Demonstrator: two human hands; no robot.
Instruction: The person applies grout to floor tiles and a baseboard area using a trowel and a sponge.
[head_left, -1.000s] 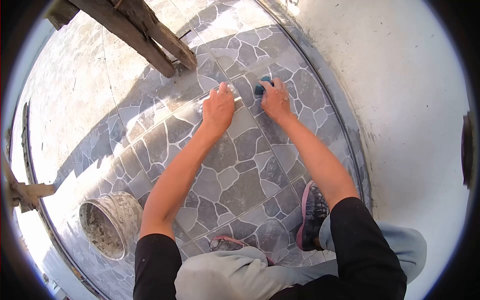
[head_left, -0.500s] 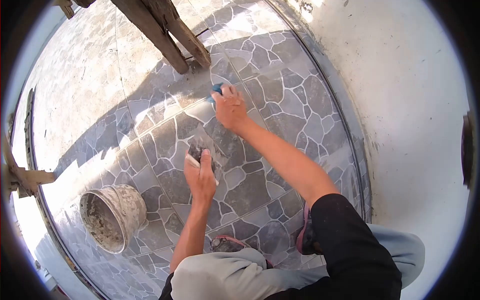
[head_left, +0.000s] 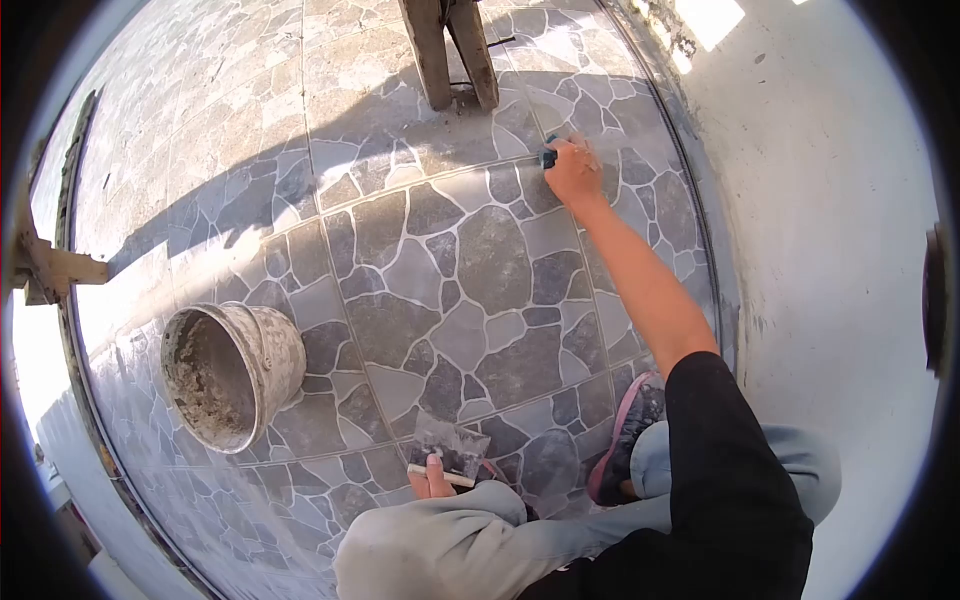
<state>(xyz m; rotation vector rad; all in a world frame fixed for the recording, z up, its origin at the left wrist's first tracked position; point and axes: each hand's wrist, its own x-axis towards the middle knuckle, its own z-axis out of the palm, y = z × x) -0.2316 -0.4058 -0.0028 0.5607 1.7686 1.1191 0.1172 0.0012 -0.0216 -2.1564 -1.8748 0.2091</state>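
Near my knees, my left hand (head_left: 432, 482) is closed round a wide-bladed putty knife (head_left: 452, 443), its grey-smeared blade above the stone-patterned tiles. The thumb lies on the tool by its pale edge, and my other fingers are mostly hidden. Stretched far forward, my right hand (head_left: 574, 172) presses a small dark blue cloth (head_left: 548, 158) to the floor beside a tile joint. Only a bit of the cloth shows past the fingers, so its full shape is hidden. The tiled floor (head_left: 495, 260) has pale lines between grey stone shapes.
A mortar-smeared bucket (head_left: 265, 350) stands tilted-looking at the left, with grey residue inside. Wooden legs (head_left: 428, 60) rest on the floor ahead. A timber piece (head_left: 75, 268) juts in at the left. The white wall (head_left: 820, 250) bounds the right side, and a shoe (head_left: 630, 435) is below.
My right hand has moved forward and to the right with the cloth. My left hand has drawn back towards my knees with the putty knife. The view has shifted too.
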